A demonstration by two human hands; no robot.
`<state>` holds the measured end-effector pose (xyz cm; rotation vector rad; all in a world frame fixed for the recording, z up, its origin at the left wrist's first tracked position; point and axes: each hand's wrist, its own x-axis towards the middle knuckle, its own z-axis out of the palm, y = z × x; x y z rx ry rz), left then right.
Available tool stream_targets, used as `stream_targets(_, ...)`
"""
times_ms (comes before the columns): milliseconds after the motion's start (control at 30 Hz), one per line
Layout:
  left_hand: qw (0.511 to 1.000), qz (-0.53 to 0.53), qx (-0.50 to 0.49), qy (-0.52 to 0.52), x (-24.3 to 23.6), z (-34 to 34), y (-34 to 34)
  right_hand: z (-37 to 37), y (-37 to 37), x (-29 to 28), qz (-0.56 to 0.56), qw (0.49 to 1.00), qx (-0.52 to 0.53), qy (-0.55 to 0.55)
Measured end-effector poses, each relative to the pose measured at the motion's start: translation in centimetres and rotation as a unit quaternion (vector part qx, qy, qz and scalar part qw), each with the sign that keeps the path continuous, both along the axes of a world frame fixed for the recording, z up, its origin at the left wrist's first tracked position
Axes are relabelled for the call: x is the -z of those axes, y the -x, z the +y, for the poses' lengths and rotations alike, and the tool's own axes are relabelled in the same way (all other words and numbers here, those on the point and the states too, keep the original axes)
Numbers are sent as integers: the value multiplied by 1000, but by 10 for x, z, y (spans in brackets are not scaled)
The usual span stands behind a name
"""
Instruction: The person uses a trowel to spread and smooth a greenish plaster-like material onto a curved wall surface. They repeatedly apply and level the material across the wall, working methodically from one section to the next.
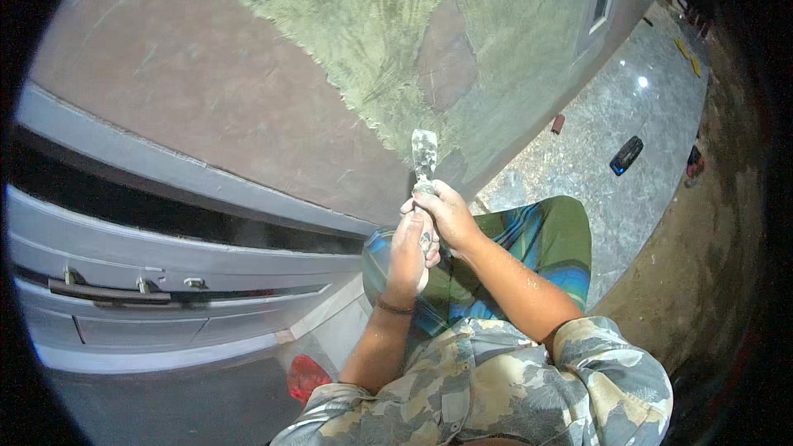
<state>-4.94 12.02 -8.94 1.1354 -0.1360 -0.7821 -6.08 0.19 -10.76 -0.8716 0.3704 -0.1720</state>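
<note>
Both of my hands are closed round one putty knife [424, 150], its flat blade smeared white and pointing away from me toward the wall. My right hand [452, 216] grips it high up, close to the blade. Lower down, my left hand [408, 249] is wrapped round the handle, most of which the fingers hide. Ahead, the wall [239, 74] is partly dull pink and partly a rough, streaky yellow-green area [363, 33] with a ragged edge. A pinkish patch [448, 54] shows inside that area. Whether the blade touches the wall, I cannot tell.
A grey door or shutter [140, 339] with a bar handle [107, 291] stands at the left. On the shiny grey floor [570, 198] at the right lie a dark oblong device [626, 155], a small reddish piece [557, 124] and yellow items [687, 58]. Something red [306, 377] lies beside my left arm.
</note>
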Motion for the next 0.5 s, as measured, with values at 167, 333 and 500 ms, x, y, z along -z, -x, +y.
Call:
stream_targets(167,972,-172,16,-159,28,-12,-13,-17,-16,9,-7,995,29,-98)
stream_targets(333,990,13,15,-142,38,-20,-18,-38,-34,29,-72,963,78,-248)
stream_targets(500,951,-138,7,-275,13,-34,-30,-46,-57,28,-49,948,49,-309)
